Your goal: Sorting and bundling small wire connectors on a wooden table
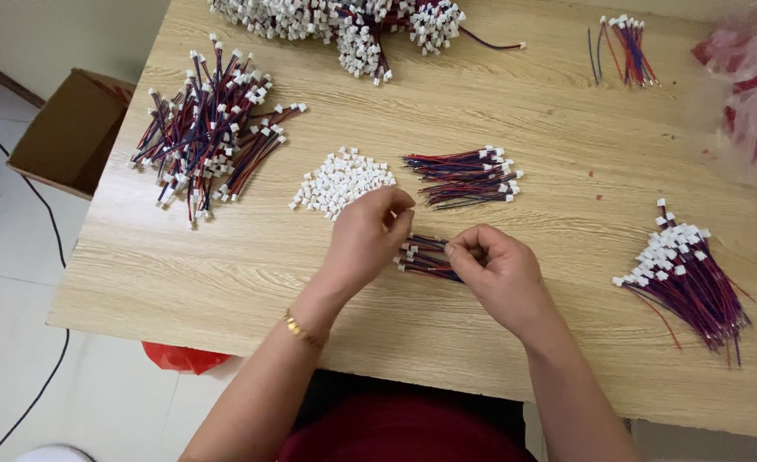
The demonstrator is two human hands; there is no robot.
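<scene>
My left hand [367, 235] has its fingers pinched together just below a heap of small white plastic connectors [341, 180]; whatever it pinches is too small to make out. My right hand [496, 268] is closed on a small bunch of red, blue and black wires with white plugs [421, 255], which lies on the wooden table [524, 111] between both hands. Another flat bunch of the same wires [466, 176] lies just beyond the hands.
A big pile of wired plugs [207, 128] sits at the left, another bunch [686, 278] at the right, more [344, 21] at the far edge, a few wires [622, 38] at the back right. A cardboard box [70, 128] stands on the floor at the left.
</scene>
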